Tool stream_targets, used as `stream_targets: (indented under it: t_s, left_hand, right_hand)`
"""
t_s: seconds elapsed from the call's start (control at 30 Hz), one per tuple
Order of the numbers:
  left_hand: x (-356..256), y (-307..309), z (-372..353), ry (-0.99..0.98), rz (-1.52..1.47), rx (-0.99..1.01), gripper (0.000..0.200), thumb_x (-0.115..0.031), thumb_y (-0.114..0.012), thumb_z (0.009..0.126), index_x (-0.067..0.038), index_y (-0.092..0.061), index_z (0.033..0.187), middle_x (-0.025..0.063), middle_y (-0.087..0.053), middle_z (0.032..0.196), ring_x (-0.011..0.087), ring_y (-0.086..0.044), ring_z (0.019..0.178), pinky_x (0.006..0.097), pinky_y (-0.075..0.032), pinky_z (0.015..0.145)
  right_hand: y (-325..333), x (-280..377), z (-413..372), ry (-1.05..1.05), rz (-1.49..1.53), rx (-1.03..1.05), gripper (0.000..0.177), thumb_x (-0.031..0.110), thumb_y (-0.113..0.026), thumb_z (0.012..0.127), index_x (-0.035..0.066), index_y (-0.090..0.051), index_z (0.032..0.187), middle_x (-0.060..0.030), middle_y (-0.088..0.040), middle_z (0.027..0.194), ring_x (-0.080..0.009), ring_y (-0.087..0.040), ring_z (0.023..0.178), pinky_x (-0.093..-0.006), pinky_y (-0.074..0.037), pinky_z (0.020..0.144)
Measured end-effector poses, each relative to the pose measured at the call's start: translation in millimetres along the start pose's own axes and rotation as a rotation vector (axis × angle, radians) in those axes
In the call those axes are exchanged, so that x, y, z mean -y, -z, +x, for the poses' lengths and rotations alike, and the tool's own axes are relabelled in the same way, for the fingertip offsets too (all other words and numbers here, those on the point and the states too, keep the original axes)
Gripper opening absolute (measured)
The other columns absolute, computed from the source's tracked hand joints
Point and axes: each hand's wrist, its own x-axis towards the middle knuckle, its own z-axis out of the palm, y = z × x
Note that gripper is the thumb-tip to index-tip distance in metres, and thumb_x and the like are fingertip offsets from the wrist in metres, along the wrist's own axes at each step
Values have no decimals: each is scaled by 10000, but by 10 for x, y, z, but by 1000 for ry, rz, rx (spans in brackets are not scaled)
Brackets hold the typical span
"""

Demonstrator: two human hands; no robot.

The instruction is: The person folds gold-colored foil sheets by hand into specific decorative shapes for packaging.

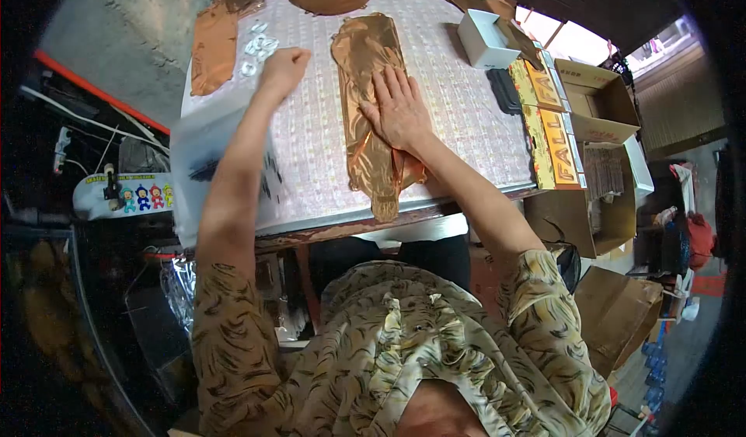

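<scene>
Right hand (400,111) flat, fingers spread, on long copper-coloured foil balloon (371,64); left hand (284,66) curled into a fist.
Balloon lengthwise mid-table on pale patterned tablecloth (458,118), tail over near edge. Fist beside small clear plastic pieces (258,45) and flat copper foil sheet (214,45). White open box (486,39) and yellow lettered cartons (553,130) along right edge; grey concrete wall (116,33) at left.

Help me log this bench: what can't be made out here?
Head view:
Left hand: fist closed, any contents hidden by its fingers.
Foil: middle covered by the right hand.
Clear bits by the fist: too small to identify.
Table: far end cut off by the top edge.
</scene>
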Motion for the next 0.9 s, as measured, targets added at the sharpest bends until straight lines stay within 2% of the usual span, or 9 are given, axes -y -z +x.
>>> stream_targets:
  t_s: [0.43, 0.5, 0.57, 0.6, 0.63, 0.67, 0.77, 0.8, 0.9]
  left_hand:
    - [-714, -259, 271, 302, 21, 13, 364, -524, -715, 867, -181, -810, 937, 163, -767, 1028, 384, -721, 1004, 466, -567, 886]
    - [-758, -243, 327, 253, 25, -16, 317, -431, -722, 893, -125, -803, 878, 160, -772, 914, 311, -748, 915, 411, -591, 794]
    - [-826, -109, 407, 338, -492, 280, 265, -313, -732, 909, -53, -776, 879, 118, -741, 850, 218, -739, 813, 344, -601, 708]
    - [-864, -153, 418, 390, -752, 228, 237, -243, -738, 916, -7, -739, 945, 74, -697, 860, 161, -708, 759, 298, -614, 694]
    - [-925, -139, 434, 394, -748, 221, 237, -243, -738, 916, -7, -739, 945, 74, -697, 860, 161, -708, 759, 298, -614, 694]
    - [-1016, -96, 451, 363, -807, 277, 261, -254, -740, 915, -4, -725, 987, 77, -699, 896, 178, -713, 772, 314, -626, 724]
    - [-1324, -107, 417, 299, -916, 327, 287, -248, -731, 927, 14, -697, 1038, 95, -702, 955, 194, -718, 815, 324, -641, 794]
    - [-1392, -143, 406, 277, -982, 343, 285, -235, -728, 930, 22, -693, 1048, 99, -702, 966, 197, -717, 824, 320, -639, 807]
    - [-1596, -318, 379, 279, -1029, 413, 267, -166, -711, 957, 53, -671, 1104, 116, -696, 1041, 212, -720, 918, 310, -630, 869]
  right_hand:
    - [6, -12, -15, -53, 116, 21, 797, 559, -431, 1038, -6, -305, 1585, -250, -300, 1639, -386, -240, 1542, -523, -179, 1253]
    - [16, -35, -3, -49, 158, -6, 818, 564, -462, 1025, -19, -307, 1577, -257, -311, 1629, -388, -241, 1539, -530, -179, 1249]
    - [123, -79, 1, -6, 186, -123, 840, 533, -589, 978, -41, -346, 1541, -271, -387, 1569, -397, -338, 1480, -514, -239, 1213]
    - [197, -145, 8, -45, 366, -83, 832, 501, -663, 937, -37, -387, 1509, -266, -426, 1530, -398, -389, 1433, -499, -271, 1185]
    - [276, -158, 28, -84, 546, -41, 827, 469, -736, 896, -34, -427, 1477, -261, -465, 1492, -399, -440, 1385, -485, -302, 1157]
    - [218, -152, 52, -89, 490, -225, 777, 423, -827, 820, -17, -522, 1383, -231, -600, 1342, -391, -563, 1237, -463, -359, 1099]
    - [431, -201, 61, -216, 580, -167, 752, 452, -838, 800, -3, -567, 1334, -189, -694, 1199, -383, -638, 1122, -465, -378, 1081]
    - [487, -189, 70, -215, 520, -274, 708, 469, -851, 788, -10, -624, 1257, -171, -745, 1038, -360, -703, 974, -460, -468, 984]
    - [483, -268, 112, -350, 635, -241, 657, 486, -855, 784, -13, -665, 1166, -184, -748, 988, -334, -725, 884, -442, -543, 841]
